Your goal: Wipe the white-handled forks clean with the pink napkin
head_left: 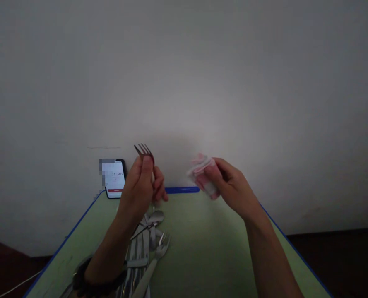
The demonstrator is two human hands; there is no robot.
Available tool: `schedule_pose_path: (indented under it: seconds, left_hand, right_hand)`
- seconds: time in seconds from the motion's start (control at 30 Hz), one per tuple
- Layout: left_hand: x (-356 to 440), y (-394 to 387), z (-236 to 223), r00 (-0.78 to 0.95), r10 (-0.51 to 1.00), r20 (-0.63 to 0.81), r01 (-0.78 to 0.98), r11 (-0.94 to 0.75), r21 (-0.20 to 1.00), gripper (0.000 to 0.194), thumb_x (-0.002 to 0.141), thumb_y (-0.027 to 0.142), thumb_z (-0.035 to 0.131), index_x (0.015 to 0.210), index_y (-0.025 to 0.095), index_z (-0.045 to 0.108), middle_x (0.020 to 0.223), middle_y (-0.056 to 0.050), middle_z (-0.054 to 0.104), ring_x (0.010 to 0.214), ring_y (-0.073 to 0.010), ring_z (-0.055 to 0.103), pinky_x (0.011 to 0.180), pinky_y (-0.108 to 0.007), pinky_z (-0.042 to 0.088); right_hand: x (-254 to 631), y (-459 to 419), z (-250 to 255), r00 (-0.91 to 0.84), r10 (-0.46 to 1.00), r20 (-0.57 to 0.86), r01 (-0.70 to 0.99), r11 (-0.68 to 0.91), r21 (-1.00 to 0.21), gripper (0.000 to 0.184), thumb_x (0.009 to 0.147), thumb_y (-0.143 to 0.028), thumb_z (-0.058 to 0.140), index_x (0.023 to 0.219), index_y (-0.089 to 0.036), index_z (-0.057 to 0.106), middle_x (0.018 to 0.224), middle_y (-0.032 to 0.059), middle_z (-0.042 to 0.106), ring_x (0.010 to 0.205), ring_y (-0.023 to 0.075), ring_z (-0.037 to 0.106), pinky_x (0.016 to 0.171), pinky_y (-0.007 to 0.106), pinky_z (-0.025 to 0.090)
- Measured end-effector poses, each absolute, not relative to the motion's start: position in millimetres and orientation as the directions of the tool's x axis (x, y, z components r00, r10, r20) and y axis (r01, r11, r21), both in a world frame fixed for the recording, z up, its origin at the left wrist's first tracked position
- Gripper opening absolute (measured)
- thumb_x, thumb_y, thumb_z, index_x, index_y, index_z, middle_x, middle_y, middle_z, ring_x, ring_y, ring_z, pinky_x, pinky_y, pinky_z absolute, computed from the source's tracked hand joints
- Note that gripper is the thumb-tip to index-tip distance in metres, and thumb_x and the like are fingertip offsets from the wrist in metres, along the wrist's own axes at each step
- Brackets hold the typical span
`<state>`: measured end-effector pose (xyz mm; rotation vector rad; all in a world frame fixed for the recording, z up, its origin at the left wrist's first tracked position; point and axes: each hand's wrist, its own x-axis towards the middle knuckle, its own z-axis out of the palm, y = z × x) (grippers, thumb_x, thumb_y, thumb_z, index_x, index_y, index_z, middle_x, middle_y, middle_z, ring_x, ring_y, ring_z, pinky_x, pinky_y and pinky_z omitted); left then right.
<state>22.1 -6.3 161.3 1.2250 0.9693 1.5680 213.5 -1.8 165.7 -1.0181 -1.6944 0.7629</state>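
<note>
My left hand (145, 178) is closed around a metal fork (144, 150), its tines pointing up above the thumb and most of its handle hidden by the fingers. In my right hand (232, 182) is a crumpled pink and white cloth (205, 174), pinched between thumb and fingers and slightly blurred. The two hands are apart, raised over the far end of the table, and the cloth does not touch the fork. Below my left forearm lies a pile of cutlery, with a spoon (155, 217) and another fork (162, 248) among several knives (138, 244).
The pale green table (202, 248) has blue edging and stands against a grey-white wall (184, 82). A phone (114, 178) with a lit timer screen leans on the wall at the table's far left corner. A white cable (19, 284) runs along the dark floor at left.
</note>
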Motion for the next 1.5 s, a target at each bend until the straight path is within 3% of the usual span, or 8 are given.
schedule_pose_path:
  seconds: [0.1, 0.3, 0.4, 0.53, 0.73, 0.9, 1.13, 1.5]
  left_hand:
    - [26.5, -5.9, 155.1, -0.005, 0.982, 0.187, -0.150, -0.186, 0.971, 0.018, 0.088, 0.039, 0.045, 0.081, 0.023, 0.038, 0.049, 0.012, 0.035, 0.033, -0.0038, 0.028, 0.033, -0.013, 0.022]
    - [22.9, -4.6, 141.7, 0.385, 0.891, 0.240, 0.068, -0.287, 0.956, 0.022, 0.088, 0.033, 0.044, 0.099, 0.017, 0.053, 0.085, -0.003, 0.063, 0.072, -0.0111, 0.057, 0.063, -0.022, 0.046]
    - [24.8, -6.1, 143.4, 0.517, 0.849, 0.106, 0.239, -0.262, 0.935, 0.035, 0.091, 0.043, 0.037, 0.090, 0.015, 0.057, 0.081, -0.005, 0.066, 0.066, -0.0129, 0.060, 0.060, -0.024, 0.047]
    - [30.5, -3.8, 143.9, 0.401, 0.916, 0.033, 0.395, -0.205, 0.896, 0.044, 0.090, 0.052, 0.031, 0.078, 0.017, 0.054, 0.047, 0.007, 0.043, 0.038, -0.0076, 0.036, 0.040, -0.019, 0.028]
    - [29.4, -6.1, 145.1, 0.442, 0.894, 0.071, 0.302, -0.223, 0.927, 0.034, 0.090, 0.045, 0.037, 0.071, 0.018, 0.047, 0.059, 0.006, 0.043, 0.049, -0.0078, 0.039, 0.046, -0.019, 0.033]
    - [27.5, -9.7, 147.3, 0.533, 0.845, 0.038, 0.286, -0.222, 0.932, 0.036, 0.091, 0.049, 0.031, 0.081, 0.019, 0.047, 0.063, 0.004, 0.054, 0.047, -0.0087, 0.048, 0.045, -0.020, 0.037]
    - [25.8, -5.0, 146.2, 0.239, 0.948, 0.210, 0.308, -0.279, 0.910, 0.031, 0.091, 0.044, 0.036, 0.085, 0.018, 0.053, 0.057, 0.007, 0.041, 0.049, -0.0080, 0.037, 0.044, -0.019, 0.028]
    - [36.6, -9.2, 146.3, 0.395, 0.915, 0.077, 0.490, -0.281, 0.825, 0.039, 0.091, 0.048, 0.030, 0.070, 0.020, 0.046, 0.052, 0.006, 0.047, 0.042, -0.0098, 0.041, 0.045, -0.022, 0.032]
  right_hand:
    - [206.9, 0.8, 163.3, -0.010, 0.902, 0.432, 0.057, 0.432, -0.900, 0.035, 0.086, -0.047, 0.051, 0.108, -0.022, 0.062, 0.072, -0.0001, 0.063, 0.042, 0.0087, 0.046, 0.037, 0.021, 0.036]
    - [193.1, 9.2, 156.0, 0.164, 0.927, 0.337, -0.350, 0.374, -0.859, 0.028, 0.082, -0.049, 0.056, 0.089, -0.022, 0.061, 0.059, -0.0054, 0.051, 0.044, 0.0086, 0.041, 0.037, 0.020, 0.035]
    - [186.9, 11.4, 153.1, 0.128, 0.958, 0.258, -0.472, 0.287, -0.833, 0.029, 0.079, -0.050, 0.058, 0.086, -0.022, 0.060, 0.063, -0.0046, 0.054, 0.048, 0.0092, 0.044, 0.041, 0.020, 0.035]
    - [179.9, 12.3, 149.9, 0.078, 0.986, 0.145, -0.538, 0.164, -0.827, 0.032, 0.080, -0.050, 0.057, 0.090, -0.021, 0.063, 0.072, -0.0018, 0.061, 0.062, 0.0125, 0.055, 0.055, 0.024, 0.045]
    - [178.0, 10.9, 150.0, -0.032, 0.992, 0.125, -0.621, 0.078, -0.780, 0.031, 0.085, -0.045, 0.052, 0.101, -0.021, 0.064, 0.094, 0.0005, 0.067, 0.086, 0.0138, 0.061, 0.080, 0.027, 0.047]
    - [184.0, 11.9, 153.1, -0.086, 0.992, 0.097, -0.659, 0.017, -0.752, 0.026, 0.089, -0.040, 0.046, 0.094, -0.023, 0.065, 0.088, -0.0011, 0.065, 0.076, 0.0106, 0.058, 0.071, 0.022, 0.048]
    - [187.5, 15.1, 152.4, -0.073, 0.997, 0.039, -0.774, -0.032, -0.633, 0.020, 0.090, -0.035, 0.048, 0.092, -0.025, 0.066, 0.081, -0.0020, 0.066, 0.077, 0.0109, 0.060, 0.074, 0.023, 0.051]
    - [176.6, 10.8, 143.4, -0.112, 0.993, 0.044, -0.720, -0.051, -0.692, 0.024, 0.087, -0.043, 0.048, 0.087, -0.024, 0.062, 0.083, 0.0005, 0.067, 0.080, 0.0164, 0.063, 0.067, 0.030, 0.051]
